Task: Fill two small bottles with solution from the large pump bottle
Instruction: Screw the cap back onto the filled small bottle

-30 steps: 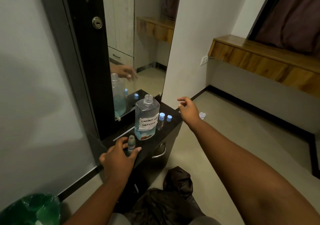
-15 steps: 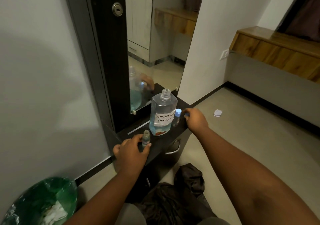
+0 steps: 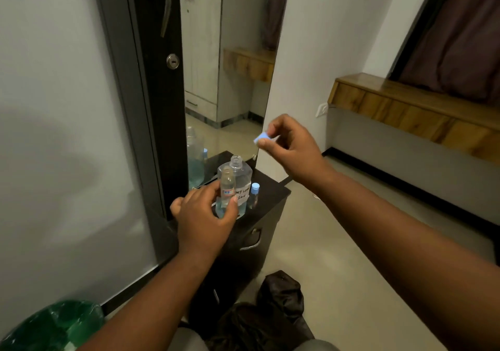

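My left hand (image 3: pixel 205 218) holds a small clear bottle (image 3: pixel 227 185) upright, its neck uncapped, lifted just in front of the large bottle (image 3: pixel 240 177). That large clear bottle with a handwritten white label stands open, without a pump, on the dark cabinet top (image 3: pixel 273 188). My right hand (image 3: pixel 289 148) is raised above and to the right, pinching a small blue cap (image 3: pixel 262 137) between thumb and fingers. A second small bottle (image 3: pixel 254 195) with a blue cap stands right of the large bottle.
A mirror (image 3: pixel 227 80) behind the cabinet reflects the bottles. A dark door with a lock (image 3: pixel 172 61) is at the left. A green-lined bin (image 3: pixel 54 326) sits at the lower left, a dark bag (image 3: pixel 278 296) on the floor below the cabinet, a wooden shelf (image 3: pixel 405 102) at right.
My right hand picked the blue cap off the cabinet top and rose with it. My left hand lifted the small uncapped bottle off the cabinet.
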